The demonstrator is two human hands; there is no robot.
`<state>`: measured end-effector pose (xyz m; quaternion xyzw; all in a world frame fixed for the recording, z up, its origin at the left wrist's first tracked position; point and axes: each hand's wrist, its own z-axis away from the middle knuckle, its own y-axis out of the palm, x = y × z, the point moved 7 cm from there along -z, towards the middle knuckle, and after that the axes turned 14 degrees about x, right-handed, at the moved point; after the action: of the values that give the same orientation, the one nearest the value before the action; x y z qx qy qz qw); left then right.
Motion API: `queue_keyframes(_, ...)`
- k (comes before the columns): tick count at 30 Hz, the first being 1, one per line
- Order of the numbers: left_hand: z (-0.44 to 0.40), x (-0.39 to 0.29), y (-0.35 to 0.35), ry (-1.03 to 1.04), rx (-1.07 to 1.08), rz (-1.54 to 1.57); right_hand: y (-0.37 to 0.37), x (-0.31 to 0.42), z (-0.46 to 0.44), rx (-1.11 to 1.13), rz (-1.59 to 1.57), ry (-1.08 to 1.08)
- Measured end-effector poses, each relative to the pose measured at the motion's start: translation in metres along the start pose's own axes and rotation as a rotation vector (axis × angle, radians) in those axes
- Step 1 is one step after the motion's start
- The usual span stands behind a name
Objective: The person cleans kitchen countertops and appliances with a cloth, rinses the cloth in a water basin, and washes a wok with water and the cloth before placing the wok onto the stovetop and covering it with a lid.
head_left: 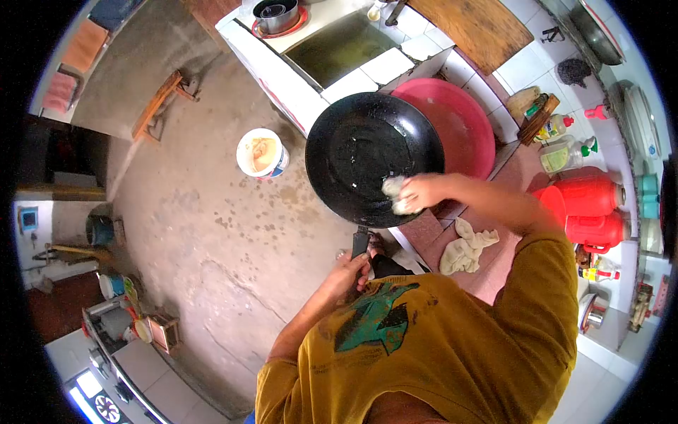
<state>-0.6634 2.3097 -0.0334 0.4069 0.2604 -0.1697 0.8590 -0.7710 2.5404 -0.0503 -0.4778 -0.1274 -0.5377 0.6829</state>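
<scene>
A large black wok (357, 155) is held out in front of me, tilted so its wet inside shows. My left hand (349, 272) is wrapped round its black handle (360, 242). Inside the wok's near right rim, my right hand (418, 192) presses a whitish cloth (395, 189) against the surface; the fingers are a little blurred. Partly hidden behind the wok is a pink basin (462, 131) with cloudy liquid in it. A second pale cloth (466, 247) lies crumpled on the reddish ledge, below my right forearm.
A white bucket (263, 152) with orange-tinted contents stands on the concrete floor. Beyond the wok is a tiled sink (339, 53) holding murky water. Soap bottles (561, 155) and red thermos flasks (590, 198) line the right side. A small wooden bench (159, 102) stands far left.
</scene>
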Motion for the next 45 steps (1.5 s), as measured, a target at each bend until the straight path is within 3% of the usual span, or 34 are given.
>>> queue_keyframes(1,-0.001,0.001,-0.001,0.000,0.000,0.022,-0.009,-0.016,0.011,0.024,0.085,0.064)
queue_keyframes(2,-0.001,0.002,-0.002,0.000,0.000,0.043,-0.018,-0.029,0.013,0.128,0.376,0.302)
queue_keyframes(5,-0.001,0.001,-0.004,-0.014,0.027,0.022,-0.044,-0.043,0.013,-0.196,0.562,0.406)
queue_keyframes(7,0.000,-0.005,-0.001,-0.044,0.036,0.019,-0.036,-0.052,-0.010,-0.189,0.426,0.419)
queue_keyframes(8,0.002,-0.007,-0.001,-0.060,0.039,0.019,-0.028,-0.050,-0.021,-0.299,0.328,0.269)
queue_keyframes(9,0.002,-0.004,-0.002,-0.062,0.034,0.016,-0.033,-0.014,-0.017,-0.293,0.256,0.303)
queue_keyframes(11,-0.002,0.001,-0.006,-0.065,0.033,0.003,-0.012,-0.001,-0.045,-0.188,0.163,0.153)
queue_keyframes(17,-0.004,-0.001,-0.006,-0.069,0.067,-0.055,-0.024,0.043,-0.100,-0.559,0.053,-0.014)
queue_keyframes(24,-0.005,-0.004,-0.004,-0.030,0.067,-0.107,-0.083,0.026,-0.134,-0.808,0.183,0.189)
queue_keyframes(30,-0.008,0.002,-0.011,0.025,0.033,-0.134,-0.133,-0.031,-0.101,-0.733,0.684,0.723)
queue_keyframes(31,-0.006,-0.001,-0.011,0.022,0.002,-0.133,-0.139,-0.040,-0.090,-0.653,0.717,0.741)
queue_keyframes(33,-0.008,-0.004,-0.010,0.022,-0.031,-0.115,-0.142,-0.048,-0.059,-0.736,0.860,0.725)
queue_keyframes(37,-0.008,-0.006,-0.005,0.041,-0.029,-0.040,-0.125,-0.055,-0.007,-0.689,1.133,0.660)
queue_keyframes(39,-0.007,-0.012,0.000,0.043,-0.034,0.010,-0.109,-0.050,0.013,-0.564,1.160,0.691)
queue_keyframes(45,-0.006,-0.013,0.001,0.014,-0.030,-0.001,-0.041,-0.019,0.030,-0.061,0.555,0.697)
